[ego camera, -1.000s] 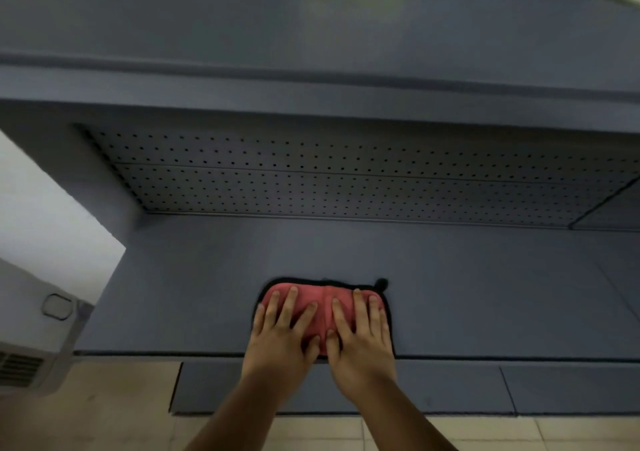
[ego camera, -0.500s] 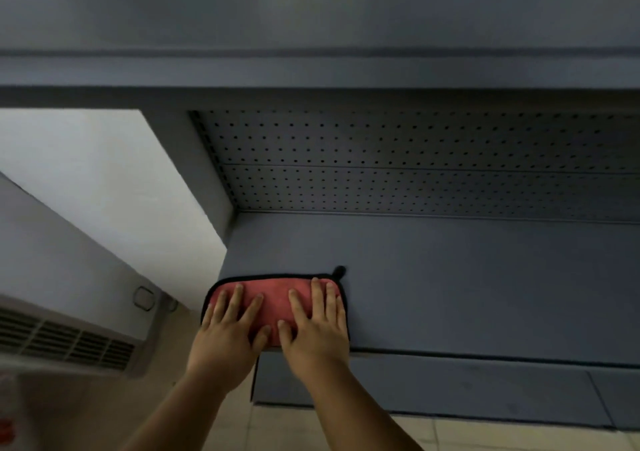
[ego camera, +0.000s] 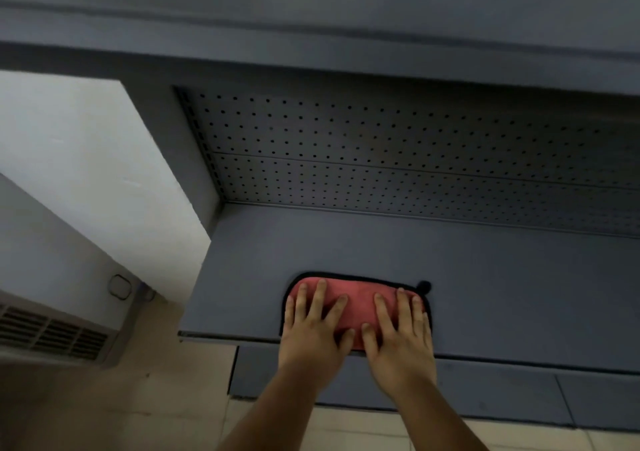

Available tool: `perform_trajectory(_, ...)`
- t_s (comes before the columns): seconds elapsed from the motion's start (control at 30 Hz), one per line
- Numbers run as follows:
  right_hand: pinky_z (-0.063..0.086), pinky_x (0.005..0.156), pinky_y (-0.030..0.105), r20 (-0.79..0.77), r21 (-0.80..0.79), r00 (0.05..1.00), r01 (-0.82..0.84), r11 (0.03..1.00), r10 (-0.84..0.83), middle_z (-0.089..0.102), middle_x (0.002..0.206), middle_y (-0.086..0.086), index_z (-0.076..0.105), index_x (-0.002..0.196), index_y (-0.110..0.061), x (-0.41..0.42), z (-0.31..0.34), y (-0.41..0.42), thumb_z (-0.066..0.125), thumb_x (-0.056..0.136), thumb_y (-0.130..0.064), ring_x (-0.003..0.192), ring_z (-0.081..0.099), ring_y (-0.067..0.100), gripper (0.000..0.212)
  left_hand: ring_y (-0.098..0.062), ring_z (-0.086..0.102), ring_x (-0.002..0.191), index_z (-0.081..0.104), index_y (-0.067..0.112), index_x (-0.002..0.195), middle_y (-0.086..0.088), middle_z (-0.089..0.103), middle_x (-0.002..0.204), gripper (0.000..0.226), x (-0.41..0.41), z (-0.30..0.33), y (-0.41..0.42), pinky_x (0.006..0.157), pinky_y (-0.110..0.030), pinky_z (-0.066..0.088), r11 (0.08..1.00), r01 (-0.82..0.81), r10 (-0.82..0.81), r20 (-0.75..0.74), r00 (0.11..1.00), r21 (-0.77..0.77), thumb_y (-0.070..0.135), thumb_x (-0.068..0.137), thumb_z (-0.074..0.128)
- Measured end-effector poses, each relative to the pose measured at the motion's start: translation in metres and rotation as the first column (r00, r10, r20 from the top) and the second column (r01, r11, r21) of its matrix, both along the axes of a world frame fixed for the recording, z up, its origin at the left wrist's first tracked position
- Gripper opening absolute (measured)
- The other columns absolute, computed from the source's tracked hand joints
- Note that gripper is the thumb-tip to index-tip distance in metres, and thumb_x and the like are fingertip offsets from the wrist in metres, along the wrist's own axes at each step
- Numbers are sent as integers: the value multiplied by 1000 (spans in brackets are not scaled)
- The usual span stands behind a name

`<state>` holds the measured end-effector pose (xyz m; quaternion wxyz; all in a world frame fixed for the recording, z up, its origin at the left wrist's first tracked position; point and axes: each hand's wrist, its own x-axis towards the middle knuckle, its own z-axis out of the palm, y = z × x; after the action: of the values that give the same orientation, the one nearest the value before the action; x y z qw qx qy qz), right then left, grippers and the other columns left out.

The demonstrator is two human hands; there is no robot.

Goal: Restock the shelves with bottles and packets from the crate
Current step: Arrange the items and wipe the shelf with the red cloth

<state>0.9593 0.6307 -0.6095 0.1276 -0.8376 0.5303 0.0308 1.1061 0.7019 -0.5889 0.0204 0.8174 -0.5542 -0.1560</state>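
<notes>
Both the left hand and right hand press flat, fingers spread, on a red cloth at the bottom shelf front edge, lower centre, apparently wiping before stocking; next likely calls for sliding it sideways, crate unseen.

Cloth on shelf front edge, under left hand and right hand; pegboard behind; vented unit far left.

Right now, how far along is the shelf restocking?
Early. Done: nothing stocked on the lower shelf, which looks bare. In hand: left hand and right hand press a red cloth flat near its front edge, apparently wiping. Left: all the bottles and packets; no crate is in view.
</notes>
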Motion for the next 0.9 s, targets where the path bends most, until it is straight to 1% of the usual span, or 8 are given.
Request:
perform_trajectory(0.07,-8,119,39,-11,-7,1000,-2,1000,2,7,165,8,22,154,-38,23,1,8,8,85,-62,149,-9,29,75,-25,-14,149,15,45,151,5,-10,163,79,16,-10,10,118,-40,-16,1000,2,-3,-42,999,-12,71,77,4)
perform_trajectory(0.17,12,114,45,22,-29,997,-67,997,68,42,152,14,53,140,-31,69,-1,20,34,89,-53,142,22,35,59,-31,11,149,37,41,145,-2,15,162,76,56,-11,22,120,-44,-1,994,-52,51,-10,999,-93,71,79,19)
perform_trajectory(0.23,-2,116,43,38,13,993,-110,994,110,27,159,15,41,147,-34,102,6,22,23,90,-56,148,10,34,64,-29,5,150,32,38,148,-3,10,163,82,89,-9,28,120,-44,0,996,-67,69,23,997,-56,73,76,14)
perform_trajectory(0.3,-23,111,40,47,49,987,-153,987,151,-9,165,11,11,155,-38,134,11,21,-1,86,-60,149,-18,31,74,-26,-4,150,21,38,152,-1,0,163,90,122,-8,30,120,-42,-3,995,-102,102,21,995,2,76,71,5)
perform_trajectory(0.37,-27,111,39,39,63,987,-157,986,155,-24,162,7,-2,156,-37,161,12,15,1,92,-59,146,-29,29,67,-27,0,150,22,37,152,-2,3,163,95,148,-6,27,121,-43,2,986,-162,163,24,986,-38,78,68,5)
perform_trajectory(0.47,-19,118,42,5,103,983,-184,978,185,-25,161,6,-2,156,-37,185,14,1,17,99,-59,146,-29,27,64,-28,-4,150,14,37,153,-2,-4,163,90,169,-3,14,121,-43,-1,977,-206,205,26,978,52,81,75,14)
perform_trajectory(0.6,-15,120,40,8,120,979,-201,972,202,-22,162,2,-2,156,-38,170,16,-26,19,99,-61,147,-27,23,65,-30,-14,148,3,37,154,-3,-14,162,71,162,-3,-15,120,-48,-7,976,-193,189,54,981,101,66,93,26)
perform_trajectory(0.9,-9,122,38,-53,94,998,29,995,-24,-16,164,0,3,156,-40,72,17,-88,22,96,-63,150,-18,21,67,-30,-17,148,5,43,152,1,-16,162,68,73,-2,-88,118,-51,-12,996,18,-18,-6,1000,83,66,92,27)
